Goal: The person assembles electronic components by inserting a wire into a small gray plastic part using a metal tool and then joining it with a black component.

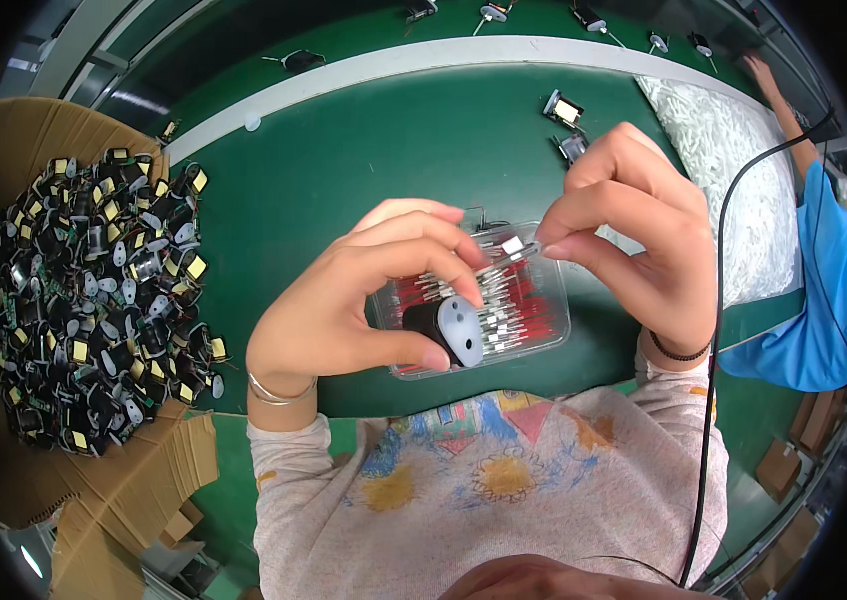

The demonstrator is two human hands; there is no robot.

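Note:
In my left hand (374, 285) is a small black part with a grey oval end plate (460, 331) that has dark holes in it. Thumb and fingers close around it, and the plate faces right. My right hand (634, 225) pinches the end of a thin, pale, stick-like piece (510, 261), which slants down toward my left fingertips. Whether the left fingertips touch that piece I cannot tell. Below both hands stands a clear plastic box (563, 335) full of thin pieces with white and red ends (514, 315); my left hand hides part of it.
A cardboard box (19, 125) at left holds a heap of similar black parts (104, 290). Two black parts (565, 110) lie beyond my right hand, near a clear bag of white pieces (744, 180). Past a white rail (394, 62) lie several more. A person in blue (809, 300) is at right.

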